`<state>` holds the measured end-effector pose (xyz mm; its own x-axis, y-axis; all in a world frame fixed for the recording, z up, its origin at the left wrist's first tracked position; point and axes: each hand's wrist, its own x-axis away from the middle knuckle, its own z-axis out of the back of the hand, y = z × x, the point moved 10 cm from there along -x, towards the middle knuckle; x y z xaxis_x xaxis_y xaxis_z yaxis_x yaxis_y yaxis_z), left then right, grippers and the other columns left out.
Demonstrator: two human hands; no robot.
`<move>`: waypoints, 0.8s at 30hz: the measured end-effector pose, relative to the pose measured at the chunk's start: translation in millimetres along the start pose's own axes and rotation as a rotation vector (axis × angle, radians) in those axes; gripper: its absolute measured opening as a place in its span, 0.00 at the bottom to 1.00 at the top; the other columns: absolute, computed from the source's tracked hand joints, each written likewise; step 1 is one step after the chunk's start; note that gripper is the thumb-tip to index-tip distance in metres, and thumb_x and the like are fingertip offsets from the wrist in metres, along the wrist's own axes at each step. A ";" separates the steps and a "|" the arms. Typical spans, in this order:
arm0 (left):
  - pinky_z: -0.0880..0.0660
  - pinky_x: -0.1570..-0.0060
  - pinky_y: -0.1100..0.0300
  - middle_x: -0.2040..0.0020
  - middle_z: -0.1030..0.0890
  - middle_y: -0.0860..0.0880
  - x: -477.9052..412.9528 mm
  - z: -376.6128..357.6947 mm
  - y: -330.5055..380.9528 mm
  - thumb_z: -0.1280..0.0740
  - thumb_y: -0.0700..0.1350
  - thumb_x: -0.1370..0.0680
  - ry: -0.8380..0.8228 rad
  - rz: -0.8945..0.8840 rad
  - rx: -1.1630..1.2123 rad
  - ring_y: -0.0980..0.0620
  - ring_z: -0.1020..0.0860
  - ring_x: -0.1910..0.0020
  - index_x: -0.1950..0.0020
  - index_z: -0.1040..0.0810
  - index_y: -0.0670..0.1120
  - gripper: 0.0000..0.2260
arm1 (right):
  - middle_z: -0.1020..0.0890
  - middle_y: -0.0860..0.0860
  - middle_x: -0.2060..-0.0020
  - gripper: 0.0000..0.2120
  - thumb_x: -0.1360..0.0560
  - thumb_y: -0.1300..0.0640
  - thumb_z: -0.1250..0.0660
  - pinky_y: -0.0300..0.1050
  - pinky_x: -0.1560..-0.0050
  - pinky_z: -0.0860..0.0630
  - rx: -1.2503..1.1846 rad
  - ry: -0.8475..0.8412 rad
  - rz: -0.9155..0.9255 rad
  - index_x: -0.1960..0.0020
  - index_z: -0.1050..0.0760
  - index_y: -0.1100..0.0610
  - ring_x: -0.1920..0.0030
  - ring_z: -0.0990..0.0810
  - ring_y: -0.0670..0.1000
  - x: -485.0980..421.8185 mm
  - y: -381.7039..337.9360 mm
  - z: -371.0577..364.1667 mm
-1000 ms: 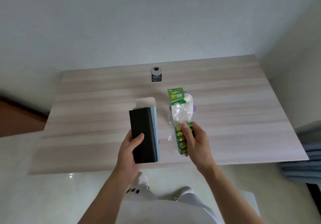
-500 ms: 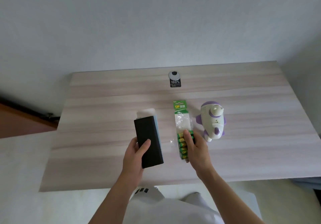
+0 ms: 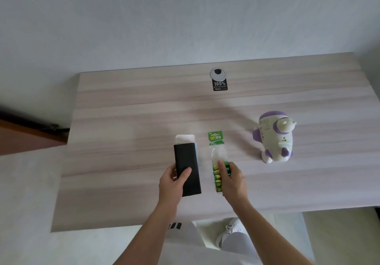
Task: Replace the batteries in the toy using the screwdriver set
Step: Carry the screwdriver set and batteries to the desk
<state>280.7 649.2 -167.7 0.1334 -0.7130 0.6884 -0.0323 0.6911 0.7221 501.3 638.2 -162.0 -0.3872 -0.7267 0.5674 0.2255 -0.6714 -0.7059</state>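
Barely started, by my judgement: the left hand point(image 3: 172, 184) grips the black screwdriver case point(image 3: 186, 161), and the right hand point(image 3: 233, 183) holds the battery pack point(image 3: 218, 153). The toy point(image 3: 273, 141) lies untouched at two o'clock of them, so unscrewing and swapping remain.

Left hand point(image 3: 171, 182) grips black case point(image 3: 187, 170); right hand point(image 3: 232, 180) holds battery pack point(image 3: 218, 157); toy point(image 3: 274, 139) beside.

Wall point(image 3: 144, 17): plain, pale grey-white, behind the table's far edge.
Table point(image 3: 123, 120): light wood-grain top.
Cable grommet point(image 3: 217, 73): round, silver, near the far edge, touching a black "100%" sticker point(image 3: 220, 85).
Floor point(image 3: 24, 203): pale, smooth.
Light: soft, faint shadows.
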 end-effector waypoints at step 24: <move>0.19 0.46 0.52 0.44 0.21 0.50 -31.6 55.9 -5.8 0.27 0.53 0.24 0.281 -0.191 -0.320 0.50 0.21 0.45 0.36 0.23 0.48 0.19 | 0.24 0.48 0.61 0.18 0.17 0.40 0.48 0.51 0.48 0.32 0.498 0.103 0.135 0.52 0.32 0.54 0.61 0.27 0.55 -12.8 -15.8 -85.3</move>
<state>221.3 661.1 -189.7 0.3721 -0.8018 0.4676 0.3207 0.5838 0.7459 426.5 670.5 -194.3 -0.4054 -0.8103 0.4231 0.6673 -0.5787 -0.4689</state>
